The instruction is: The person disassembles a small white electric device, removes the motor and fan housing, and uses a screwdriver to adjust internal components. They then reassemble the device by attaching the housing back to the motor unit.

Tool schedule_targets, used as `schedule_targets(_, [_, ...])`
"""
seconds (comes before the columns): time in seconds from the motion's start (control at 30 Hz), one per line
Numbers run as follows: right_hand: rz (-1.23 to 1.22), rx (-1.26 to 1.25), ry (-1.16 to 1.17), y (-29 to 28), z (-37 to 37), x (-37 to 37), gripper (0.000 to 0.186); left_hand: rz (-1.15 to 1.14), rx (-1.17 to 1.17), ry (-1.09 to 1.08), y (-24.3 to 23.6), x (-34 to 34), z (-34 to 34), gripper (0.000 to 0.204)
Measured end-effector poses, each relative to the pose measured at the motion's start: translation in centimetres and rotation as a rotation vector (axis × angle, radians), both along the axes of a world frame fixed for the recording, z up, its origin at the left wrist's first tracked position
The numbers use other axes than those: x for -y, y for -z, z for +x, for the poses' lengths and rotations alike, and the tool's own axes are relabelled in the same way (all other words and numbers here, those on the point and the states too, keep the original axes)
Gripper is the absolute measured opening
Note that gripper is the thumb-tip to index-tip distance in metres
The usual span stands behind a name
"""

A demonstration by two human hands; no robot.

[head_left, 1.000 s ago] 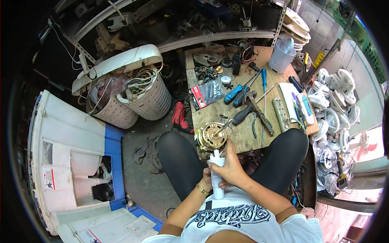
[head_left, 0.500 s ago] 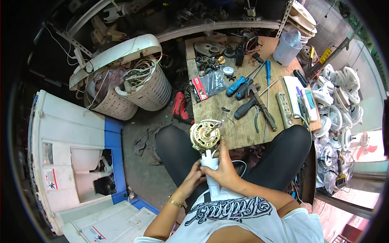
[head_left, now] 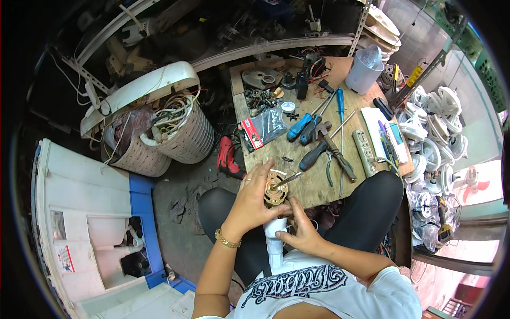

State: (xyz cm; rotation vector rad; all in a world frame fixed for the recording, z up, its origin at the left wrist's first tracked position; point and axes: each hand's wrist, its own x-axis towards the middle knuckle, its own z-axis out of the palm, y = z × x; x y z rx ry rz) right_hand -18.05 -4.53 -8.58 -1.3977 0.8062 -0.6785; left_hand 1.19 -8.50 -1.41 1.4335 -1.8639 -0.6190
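Observation:
A round brass-coloured fan motor [head_left: 277, 187] with a steel shaft sticking out sits on top of a white plastic fan neck [head_left: 274, 242], held over my lap. My left hand [head_left: 256, 198] is wrapped round the motor's left side, with its fingers along the upper edge. Lower down, my right hand [head_left: 302, 231] grips the white neck, its thumb across the front and a finger up beside the motor's base. The lower end of the neck rests close to my shirt.
The wooden table [head_left: 255, 165] ahead carries screwdrivers [head_left: 301, 127], a hammer [head_left: 336, 143], pliers [head_left: 330, 169], a power strip [head_left: 364, 153] and a plastic bag [head_left: 268, 125]. A red drill [head_left: 228, 158] stands left of it. Wire-filled baskets [head_left: 194, 133] are farther left; white fan parts [head_left: 435, 133] hang right.
My left hand has moved up from the white neck to the motor's side. My right hand stays on the neck. The view has shifted slightly.

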Motion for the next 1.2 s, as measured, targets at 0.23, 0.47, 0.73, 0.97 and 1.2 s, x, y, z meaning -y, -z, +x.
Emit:
schedule_targets(0.23, [-0.136, -0.201, -0.072, -3.5, 0.8, 0.6, 0.108, 0.039, -0.053, 0.05, 0.9, 1.0, 1.3, 0.026])
schedule_targets(0.47, [-0.36, -0.244, -0.162, -4.9, 1.2, 1.1, 0.096, -0.094, -0.373, -0.027, 2.2, 0.2, 2.0, 0.012])
schedule_targets(0.73, [-0.994, -0.583, 0.502, -10.9, -13.6, 30.2, 0.024, -0.039, -0.129, 0.039, 1.6, -1.7, 2.6, 0.021])
schedule_targets(0.97, [-1.188, -1.522, 0.463, -12.8, -22.0, 48.2, 0.06, -0.038, -0.08, -0.034, 2.3, -1.5, 2.1, 0.025])
schedule_targets(1.2, [-1.23, -1.496, 0.496, -13.5, -19.0, 49.1, 0.029, 0.019, -0.125, -0.078, 3.0, -2.3, 3.0, 0.031])
